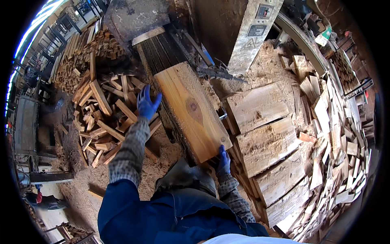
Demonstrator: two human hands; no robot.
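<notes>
A thick wooden board (pixel 189 110) with a dark knot in its middle lies lengthwise on the dark ridged bed (pixel 160 53) of a machine. Sawdust coats its right side. My left hand (pixel 148 102), in a blue glove, is beside the board's left edge with fingers spread, holding nothing. At the board's near right corner is my right hand (pixel 223 161), also gloved in blue. Its thumb rests on the top face and its other fingers are hidden beneath the wood.
Several thick boards (pixel 266 140) lie in a row on the right. Beyond them spreads a heap of offcuts (pixel 341 162). Wood sticks (pixel 107 110) are piled on the left, with a larger stack (pixel 91 49) behind. A worn metal machine column (pixel 255 34) rises at the far right of the bed.
</notes>
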